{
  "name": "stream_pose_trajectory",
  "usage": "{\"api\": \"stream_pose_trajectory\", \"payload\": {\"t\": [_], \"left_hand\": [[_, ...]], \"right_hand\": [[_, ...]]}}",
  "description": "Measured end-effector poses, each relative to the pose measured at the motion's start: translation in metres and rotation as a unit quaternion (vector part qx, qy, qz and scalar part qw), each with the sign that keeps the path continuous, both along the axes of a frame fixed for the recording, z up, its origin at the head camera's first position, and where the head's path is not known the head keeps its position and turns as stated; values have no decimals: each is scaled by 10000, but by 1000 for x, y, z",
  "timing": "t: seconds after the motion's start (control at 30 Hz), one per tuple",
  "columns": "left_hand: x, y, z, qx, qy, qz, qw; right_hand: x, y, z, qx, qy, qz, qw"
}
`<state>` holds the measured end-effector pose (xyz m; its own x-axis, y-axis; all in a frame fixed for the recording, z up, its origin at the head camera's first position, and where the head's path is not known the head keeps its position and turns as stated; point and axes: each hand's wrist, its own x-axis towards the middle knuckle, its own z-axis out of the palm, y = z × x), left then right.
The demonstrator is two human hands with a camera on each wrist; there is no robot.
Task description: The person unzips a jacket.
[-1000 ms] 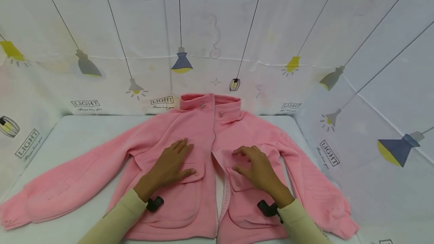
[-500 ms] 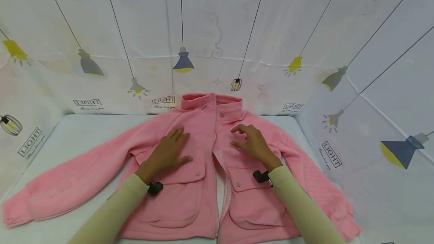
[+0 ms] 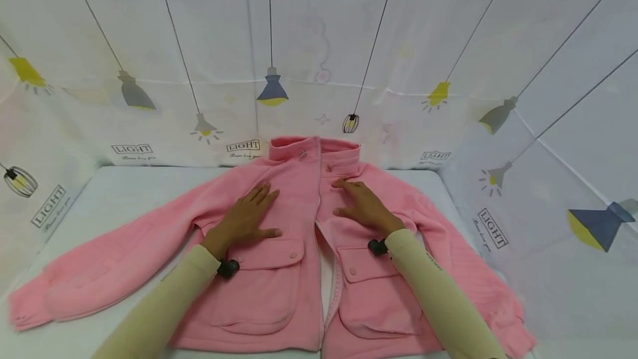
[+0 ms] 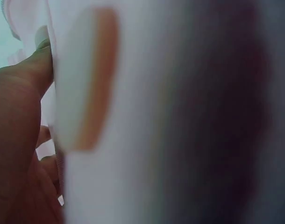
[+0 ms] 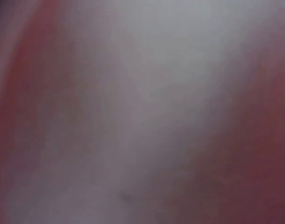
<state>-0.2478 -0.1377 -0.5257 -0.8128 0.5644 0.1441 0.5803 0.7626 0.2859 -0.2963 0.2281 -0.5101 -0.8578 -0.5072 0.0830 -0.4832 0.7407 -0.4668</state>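
Note:
A pink jacket (image 3: 294, 193) lies front up with both sleeves spread outward. Its stand-up collar (image 3: 341, 154) points away from me. The front zipper (image 3: 319, 181) is done up at the chest, and below it the front gapes over a pale lining. My left hand (image 3: 244, 220) rests on the chest just above a flap pocket (image 3: 266, 292), fingers extended. On the other side, below the collar, my right hand (image 3: 366, 204) touches the cloth with loosely bent fingers. The left wrist view has the left hand (image 4: 16, 102) beside close, blurred fabric; the right wrist view is pinkish blur.
The jacket covers much of a white table (image 3: 139, 193). Behind it and at both sides hang pale cloth walls (image 3: 309, 37) printed with lamps. A black wrist camera (image 3: 227, 268) sits on the left wrist and another black camera (image 3: 377, 246) on the right.
Both hands have slid up the jacket toward the collar, the right one farther. The left hand now lies above the pocket flap. The jacket keeps its shape, with the whole view shifting slightly.

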Motion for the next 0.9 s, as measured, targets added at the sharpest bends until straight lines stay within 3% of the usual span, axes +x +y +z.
{"api": "stream_pose_trajectory", "payload": {"t": [0.27, 0.5, 0.7, 0.9], "left_hand": [[-5, -7, -5, -186, -246, 51, 9995], [-3, -16, -1, -239, -405, -37, 9989], [2, -29, 1, -328, -653, 73, 9973], [5, -35, 2, -551, -839, 280, 9946]], "right_hand": [[-4, 6, -8, 394, 54, 653, 9971], [-5, 13, -14, 1149, -446, 332, 9918], [-8, 19, -16, 1255, -671, 151, 9897], [-17, 34, -33, 1245, -632, -79, 9902]]}}
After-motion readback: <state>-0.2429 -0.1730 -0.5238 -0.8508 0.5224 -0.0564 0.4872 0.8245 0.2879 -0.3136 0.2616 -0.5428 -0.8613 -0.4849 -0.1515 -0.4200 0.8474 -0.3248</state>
